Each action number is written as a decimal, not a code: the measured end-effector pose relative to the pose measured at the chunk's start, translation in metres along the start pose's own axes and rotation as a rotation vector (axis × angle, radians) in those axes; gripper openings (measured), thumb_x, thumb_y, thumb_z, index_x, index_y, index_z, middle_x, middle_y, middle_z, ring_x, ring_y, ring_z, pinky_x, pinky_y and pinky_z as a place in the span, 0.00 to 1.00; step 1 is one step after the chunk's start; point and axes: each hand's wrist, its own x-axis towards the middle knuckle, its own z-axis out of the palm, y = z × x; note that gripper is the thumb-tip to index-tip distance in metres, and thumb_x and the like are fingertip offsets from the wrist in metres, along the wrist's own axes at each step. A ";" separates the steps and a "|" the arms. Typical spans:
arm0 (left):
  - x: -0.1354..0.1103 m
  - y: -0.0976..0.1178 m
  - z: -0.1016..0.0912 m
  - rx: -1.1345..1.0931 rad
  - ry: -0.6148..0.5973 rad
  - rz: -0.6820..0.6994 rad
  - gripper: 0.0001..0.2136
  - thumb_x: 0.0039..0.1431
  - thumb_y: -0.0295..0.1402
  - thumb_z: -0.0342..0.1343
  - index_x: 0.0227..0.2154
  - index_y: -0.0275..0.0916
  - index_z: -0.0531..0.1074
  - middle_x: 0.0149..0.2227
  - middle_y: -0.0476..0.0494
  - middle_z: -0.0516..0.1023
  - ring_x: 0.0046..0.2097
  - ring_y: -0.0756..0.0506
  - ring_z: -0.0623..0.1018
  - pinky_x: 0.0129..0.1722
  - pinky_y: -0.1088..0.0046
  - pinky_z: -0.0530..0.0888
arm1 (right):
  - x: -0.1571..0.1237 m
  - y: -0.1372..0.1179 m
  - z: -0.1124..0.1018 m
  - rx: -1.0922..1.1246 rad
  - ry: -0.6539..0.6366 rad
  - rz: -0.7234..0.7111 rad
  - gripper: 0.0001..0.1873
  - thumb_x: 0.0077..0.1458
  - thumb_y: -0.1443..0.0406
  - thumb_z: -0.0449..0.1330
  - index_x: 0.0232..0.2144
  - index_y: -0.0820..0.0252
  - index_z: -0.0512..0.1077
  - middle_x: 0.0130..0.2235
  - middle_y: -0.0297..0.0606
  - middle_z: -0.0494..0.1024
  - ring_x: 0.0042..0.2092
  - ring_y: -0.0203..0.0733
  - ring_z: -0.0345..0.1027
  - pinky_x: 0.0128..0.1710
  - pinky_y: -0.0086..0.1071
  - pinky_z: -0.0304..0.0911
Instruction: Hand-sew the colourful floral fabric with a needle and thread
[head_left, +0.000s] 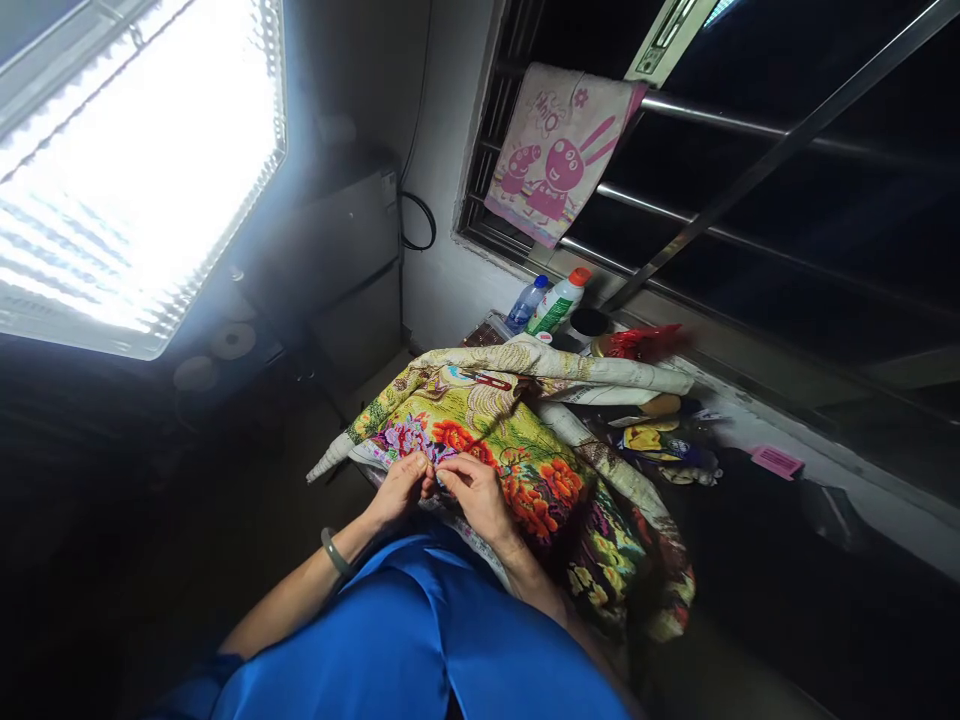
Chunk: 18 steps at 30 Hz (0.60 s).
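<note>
both hands [478,494] close together over grainy, flowered, roll-edged cloth [517,440]

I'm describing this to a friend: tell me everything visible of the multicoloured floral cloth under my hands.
The multicoloured floral cloth looks stitched and textured, with orange, red, purple and yellow flowers on a yellowish green ground. Its far edge looks rolled into a thick pale tube. It lies slanted before the blue satiny garment, a small red object resting on it. The bare left hand and right hand meet over its near edge; anything between their fingers is too small to tell.
</note>
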 end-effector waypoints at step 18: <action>-0.001 0.003 0.002 -0.014 -0.002 -0.012 0.24 0.49 0.58 0.61 0.24 0.41 0.64 0.19 0.56 0.60 0.24 0.52 0.60 0.27 0.71 0.60 | 0.000 0.002 -0.004 -0.069 -0.041 -0.056 0.10 0.56 0.61 0.62 0.29 0.56 0.83 0.30 0.39 0.80 0.32 0.41 0.72 0.35 0.33 0.70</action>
